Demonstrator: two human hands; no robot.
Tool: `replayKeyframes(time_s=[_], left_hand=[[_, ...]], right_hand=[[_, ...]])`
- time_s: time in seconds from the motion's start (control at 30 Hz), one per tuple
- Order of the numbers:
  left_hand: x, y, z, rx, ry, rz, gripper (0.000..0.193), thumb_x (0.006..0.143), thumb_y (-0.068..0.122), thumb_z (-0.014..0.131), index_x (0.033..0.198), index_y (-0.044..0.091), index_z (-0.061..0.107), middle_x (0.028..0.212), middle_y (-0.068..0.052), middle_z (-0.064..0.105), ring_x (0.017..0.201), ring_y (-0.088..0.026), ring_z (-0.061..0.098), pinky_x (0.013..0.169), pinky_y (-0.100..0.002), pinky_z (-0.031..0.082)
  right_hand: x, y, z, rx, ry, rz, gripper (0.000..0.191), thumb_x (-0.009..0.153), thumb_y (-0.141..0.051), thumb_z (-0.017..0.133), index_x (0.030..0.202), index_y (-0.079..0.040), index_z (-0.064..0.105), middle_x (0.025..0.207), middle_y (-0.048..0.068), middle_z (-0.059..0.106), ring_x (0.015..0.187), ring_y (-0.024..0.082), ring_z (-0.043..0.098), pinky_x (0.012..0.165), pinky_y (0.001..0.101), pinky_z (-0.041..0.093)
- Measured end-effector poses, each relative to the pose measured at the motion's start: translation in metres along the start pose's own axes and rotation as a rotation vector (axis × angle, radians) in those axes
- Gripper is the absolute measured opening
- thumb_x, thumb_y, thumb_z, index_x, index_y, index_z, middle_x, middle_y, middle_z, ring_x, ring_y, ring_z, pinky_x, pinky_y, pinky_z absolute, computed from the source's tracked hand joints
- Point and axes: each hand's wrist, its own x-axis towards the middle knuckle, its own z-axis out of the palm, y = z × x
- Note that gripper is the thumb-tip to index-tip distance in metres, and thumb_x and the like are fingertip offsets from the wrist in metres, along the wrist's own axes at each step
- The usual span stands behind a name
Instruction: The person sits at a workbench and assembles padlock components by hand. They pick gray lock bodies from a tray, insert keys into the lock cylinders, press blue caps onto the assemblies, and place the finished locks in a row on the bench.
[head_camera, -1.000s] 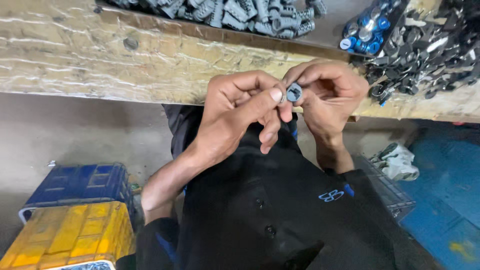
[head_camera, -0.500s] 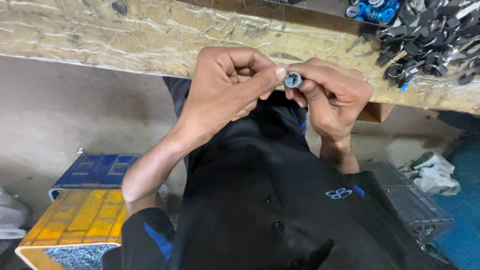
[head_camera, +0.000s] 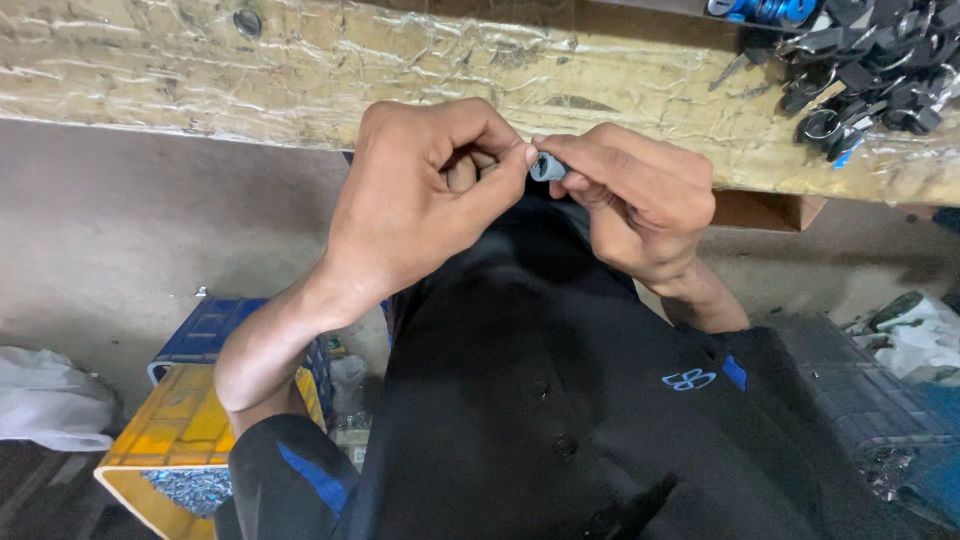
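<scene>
Both my hands meet just below the edge of a worn wooden bench. My right hand pinches a small grey round part between thumb and fingers. My left hand has its fingers curled, and its thumb tip presses against the same part from the left. Most of the part is hidden by my fingers. Below my hands is my black shirt.
A heap of small black metal parts lies on the bench at the top right, with blue pieces beside it. On the floor stand a yellow crate holding small metal bits, a blue crate, a dark crate and a white bag.
The view has tilted down, so the bench top and the parts heap slid upward. My hands stay together on the small part and have turned it; its open end no longer faces me.
</scene>
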Motion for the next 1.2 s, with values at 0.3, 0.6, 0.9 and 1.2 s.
replayKeyframes(time_s=[0.3, 0.6, 0.9, 1.2], left_hand=[[0.008, -0.014, -0.002, -0.479, -0.167, -0.119, 0.012, 0.104, 0.007, 0.072, 0.096, -0.001, 0.068, 0.081, 0.007, 0.061, 0.071, 0.003, 0.048, 0.060, -0.018, 0.037], [-0.001, -0.003, -0.006, -0.125, -0.069, -0.064, 0.012, 0.101, 0.004, 0.074, 0.092, 0.000, 0.068, 0.070, 0.004, 0.053, 0.061, 0.001, 0.039, 0.055, -0.021, 0.030], [-0.010, -0.007, 0.042, 0.373, 0.329, 0.442, 0.010, 0.100, -0.003, 0.073, 0.107, -0.007, 0.066, 0.097, -0.015, 0.064, 0.076, -0.025, 0.065, 0.063, -0.031, 0.051], [-0.004, -0.032, 0.037, -0.188, 0.389, 0.509, 0.022, 0.100, 0.010, 0.075, 0.118, 0.006, 0.063, 0.116, -0.018, 0.069, 0.103, -0.029, 0.063, 0.089, -0.039, 0.055]], right_hand=[[-0.006, -0.001, 0.005, 0.183, 0.091, 0.088, 0.013, 0.107, 0.009, 0.061, 0.117, 0.009, 0.069, 0.087, 0.014, 0.070, 0.067, 0.014, 0.067, 0.060, 0.0205, 0.051], [-0.008, 0.002, 0.007, 0.038, 0.081, -0.041, 0.024, 0.099, 0.016, 0.062, 0.121, 0.010, 0.068, 0.095, 0.019, 0.072, 0.075, 0.017, 0.071, 0.068, 0.0230, 0.057], [0.009, -0.020, 0.013, 0.013, 0.210, 0.082, 0.030, 0.095, 0.022, 0.060, 0.119, 0.007, 0.071, 0.085, 0.014, 0.069, 0.066, 0.015, 0.065, 0.057, 0.0229, 0.049], [0.009, -0.029, 0.021, 0.034, 0.101, 0.012, 0.035, 0.098, 0.011, 0.072, 0.132, 0.006, 0.064, 0.097, 0.013, 0.068, 0.075, 0.019, 0.071, 0.067, 0.0259, 0.057]])
